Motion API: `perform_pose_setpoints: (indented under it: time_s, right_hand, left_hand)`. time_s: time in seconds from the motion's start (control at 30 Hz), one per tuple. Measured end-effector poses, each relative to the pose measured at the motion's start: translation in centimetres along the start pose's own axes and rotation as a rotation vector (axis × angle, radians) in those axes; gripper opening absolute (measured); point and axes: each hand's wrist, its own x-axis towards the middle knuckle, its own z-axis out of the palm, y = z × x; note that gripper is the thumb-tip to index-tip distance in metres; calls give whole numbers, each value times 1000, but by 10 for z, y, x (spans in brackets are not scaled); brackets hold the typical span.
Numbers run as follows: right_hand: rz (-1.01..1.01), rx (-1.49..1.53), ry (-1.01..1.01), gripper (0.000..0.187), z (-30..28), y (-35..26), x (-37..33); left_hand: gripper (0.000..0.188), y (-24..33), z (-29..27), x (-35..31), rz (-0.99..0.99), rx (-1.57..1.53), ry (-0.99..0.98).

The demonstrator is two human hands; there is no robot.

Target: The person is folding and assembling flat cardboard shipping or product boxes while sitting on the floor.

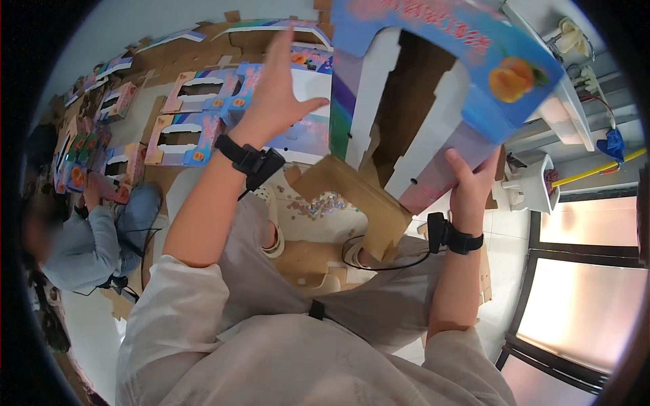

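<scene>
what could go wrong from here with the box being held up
The box could tip or slip, since only the right hand grips it while the left hand is open and not gripping it. The brown cardboard piece at its lower edge might bend or tear if knocked. The black cable looping from the right wrist might snag on that cardboard.

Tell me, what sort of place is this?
Probably a packing workshop: the right hand holds a printed carton, many similar cartons lie around, and another person is beside some.
</scene>
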Motion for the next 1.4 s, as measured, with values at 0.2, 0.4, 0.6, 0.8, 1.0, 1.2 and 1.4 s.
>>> perform_pose_setpoints:
  time_s: [0.2, 0.4, 0.6, 0.8, 1.0, 1.2, 1.4]
  right_hand:
    - [98, -44, -194, 110, 4, 0, -1]
    - [161, -61, -282, 116, 12, 6, -6]
    - [95, -197, -272, 117, 19, 15, -7]
    - [90, -180, -294, 116, 21, 16, -9]
    - [203, -75, -348, 105, 31, 9, -10]
    - [215, -76, -338, 98, 35, 8, -15]
    - [152, -195, -259, 108, 28, 16, -14]
  left_hand:
    - [108, 2, -44, 11, 375, 280, 15]
    - [144, -2, -43, 3, 363, 311, -86]
    - [142, -3, -43, -6, 274, 345, -142]
    - [121, 0, -34, -9, 312, 358, -102]
    - [105, 0, -17, -10, 360, 535, -41]
    - [102, -1, -5, -13, 308, 544, -59]
    - [104, -2, -14, -17, 217, 511, -299]
